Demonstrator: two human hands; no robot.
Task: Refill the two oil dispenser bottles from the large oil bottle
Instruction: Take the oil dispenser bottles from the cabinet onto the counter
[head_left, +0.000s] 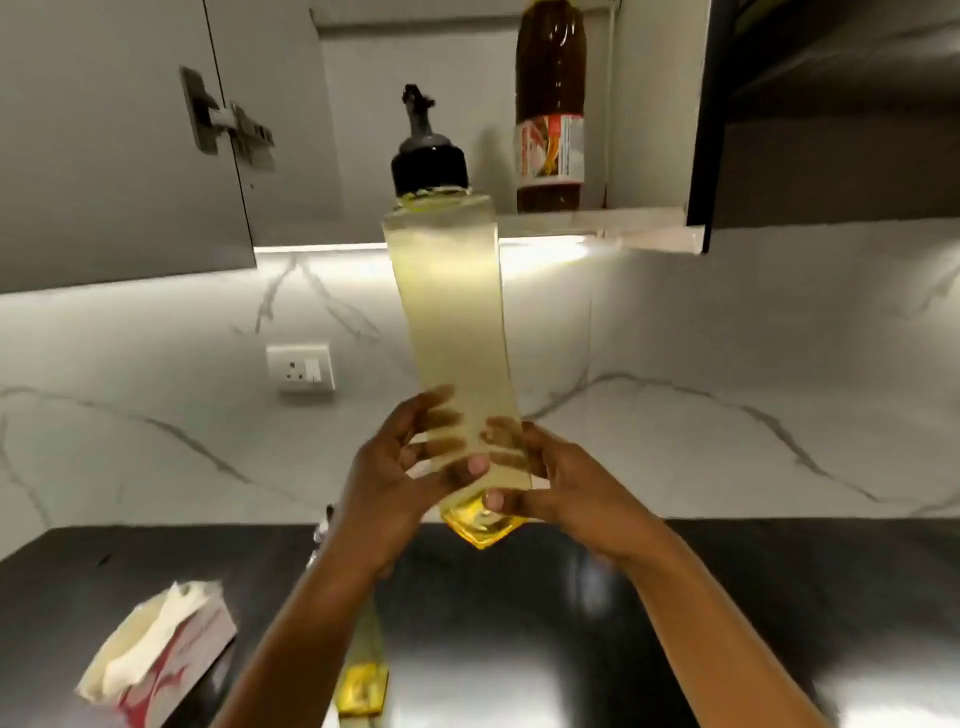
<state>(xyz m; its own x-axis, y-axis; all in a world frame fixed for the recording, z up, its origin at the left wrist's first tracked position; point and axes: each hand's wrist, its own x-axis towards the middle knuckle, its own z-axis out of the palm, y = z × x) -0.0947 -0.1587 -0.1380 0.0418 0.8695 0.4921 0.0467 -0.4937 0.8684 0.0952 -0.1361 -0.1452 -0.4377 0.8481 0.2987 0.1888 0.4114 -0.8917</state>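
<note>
Oil dispenser bottle aloft over the table, left grip and right grip clamped round its base.

I see a tall clear square dispenser bottle filled pale yellow, topped by a black pourer cap. The large plastic oil bottle is dark amber with a red-and-white label. The white marble wall carries grey veins; the glossy tabletop is black.

A warm under-cabinet light strip is glowing, bleaching the white veined marble backsplash below it and backlighting the tall clear bottle of pale yellow oil. The glossy black countertop is reflecting hazy glare. Lines are bowing towards the edges, and detail is looking soft.
</note>
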